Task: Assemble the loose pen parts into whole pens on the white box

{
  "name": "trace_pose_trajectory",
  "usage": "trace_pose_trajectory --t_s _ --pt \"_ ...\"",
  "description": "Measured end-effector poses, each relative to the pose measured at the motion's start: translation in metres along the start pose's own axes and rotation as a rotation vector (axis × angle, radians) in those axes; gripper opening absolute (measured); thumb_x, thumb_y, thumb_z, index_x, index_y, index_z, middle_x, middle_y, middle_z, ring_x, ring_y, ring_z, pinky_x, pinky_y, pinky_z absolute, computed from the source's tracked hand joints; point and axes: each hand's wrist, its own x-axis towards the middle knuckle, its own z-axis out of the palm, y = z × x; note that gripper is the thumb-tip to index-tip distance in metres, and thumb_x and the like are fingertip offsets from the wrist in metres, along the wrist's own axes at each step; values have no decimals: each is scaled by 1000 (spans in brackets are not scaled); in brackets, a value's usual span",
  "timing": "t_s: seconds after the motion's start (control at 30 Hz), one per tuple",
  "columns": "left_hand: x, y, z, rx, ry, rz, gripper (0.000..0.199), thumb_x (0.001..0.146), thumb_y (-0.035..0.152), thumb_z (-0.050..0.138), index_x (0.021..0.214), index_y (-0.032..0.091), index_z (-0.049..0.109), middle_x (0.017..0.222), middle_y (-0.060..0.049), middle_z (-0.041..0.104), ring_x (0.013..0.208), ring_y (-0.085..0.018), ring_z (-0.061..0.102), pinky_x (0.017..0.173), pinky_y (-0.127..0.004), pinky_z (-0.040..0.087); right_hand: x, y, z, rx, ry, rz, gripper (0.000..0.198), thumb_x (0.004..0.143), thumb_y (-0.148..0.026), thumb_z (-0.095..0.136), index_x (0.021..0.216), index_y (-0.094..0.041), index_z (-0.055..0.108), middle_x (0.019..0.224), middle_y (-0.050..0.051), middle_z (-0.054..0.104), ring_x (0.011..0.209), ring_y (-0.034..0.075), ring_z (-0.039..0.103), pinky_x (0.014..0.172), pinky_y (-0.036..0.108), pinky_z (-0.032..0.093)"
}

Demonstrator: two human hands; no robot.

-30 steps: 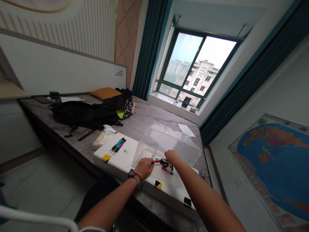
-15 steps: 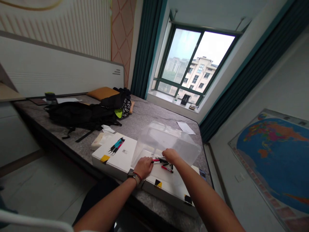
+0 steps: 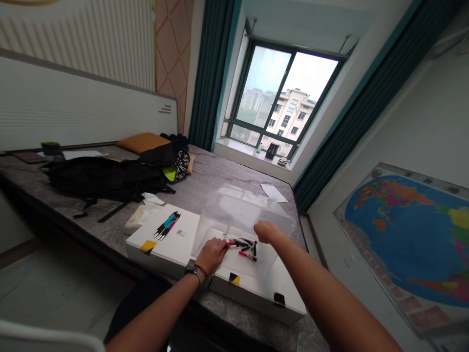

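My left hand (image 3: 211,255), wearing a watch and a red band, is closed at the near left of a clear plastic box (image 3: 242,208). Its fingertips close on the end of a red pen (image 3: 230,243). To the right, my right hand (image 3: 266,231) is curled into a fist just above the pens; whatever is in it is hidden. Several black pens (image 3: 246,243) lie in a loose pile between my hands. Closer to me lies another red pen (image 3: 247,255). A row of blue, black and red pens (image 3: 167,225) rests on the white carton (image 3: 190,215) at left.
Left of the carton stands a tissue pack (image 3: 136,219). A black backpack (image 3: 106,177) and a mustard cushion (image 3: 142,142) lie on the grey bed (image 3: 227,171). A white paper (image 3: 274,192) lies behind the box. At right, a world map (image 3: 399,234) hangs on the wall.
My right hand has lifted and drawn back to the right, away from the pen pile. My left hand stays by the red pen. The whole view has shifted slightly.
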Motion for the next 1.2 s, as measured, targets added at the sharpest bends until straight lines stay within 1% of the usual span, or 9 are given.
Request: trace_pose_trajectory --t_s 0.1,0.2,0.33,0.53,0.67,0.87,0.97,1.07,1.2 --pt "0 2 -5 10 15 39 23 93 33 40 90 18 57 86 -7 57 88 -22 48 76 -34 37 -4 1 0 -9 5 3 32 73 -14 62 105 -12 67 103 21 67 93 31 66 73 40 54" --pt "-1 3 -8 6 35 60 23 92 34 41 97 20 58 93 -7 55 91 -21 47 78 -34 37 -4 -1 -2 -6 10 -7 32 74 -16 63 105 -12 67 104 21 66 94 31 65 73 41 54" --pt "-1 2 -7 -7 47 57 23 92 33 40 103 21 57 95 -6 53 89 -20 47 77 -32 38 -1 -4 -4 -1 -5 -14 32 73 -15 64 105 -11 67 105 22 66 97 29 65 78 38 53" --pt "-2 3 -7 27 85 40 26 92 36 40 103 22 59 92 -6 50 85 -19 46 74 -30 39 3 -10 -2 7 -17 -22 33 71 -17 68 103 -11 68 102 21 67 97 27 65 78 36 53" --pt "-3 2 -4 38 43 89 32 93 42 37 103 22 61 86 -5 50 80 -18 47 71 -29 38 6 -15 -2 21 -17 -35 32 70 -16 68 102 -12 68 103 21 67 96 28 66 77 38 54" --pt "-3 -4 9 14 7 178 36 93 45 37 109 23 61 86 -6 53 81 -18 48 72 -29 39 11 -24 -3 49 -2 -53 32 70 -16 68 101 -12 68 102 21 67 96 29 66 76 38 54" --pt "-3 -4 10 9 10 186 35 94 41 37 117 26 58 87 -6 53 81 -17 49 72 -28 40 14 -33 0 69 1 -70 31 71 -18 68 101 -12 68 102 21 67 96 29 66 76 38 55" --pt "-4 -6 11 28 11 205 33 95 33 37 124 29 53 90 -6 55 84 -17 50 75 -28 41 15 -44 8 76 -10 -93 29 73 -20 66 101 -13 68 102 21 67 95 29 66 75 38 55" --pt "-5 -11 17 67 -17 215 37 92 21 40 127 28 50 92 -7 59 83 -18 53 75 -29 42 13 -48 19 72 -28 -112 29 73 -21 66 101 -13 68 102 20 68 95 29 66 76 39 55"
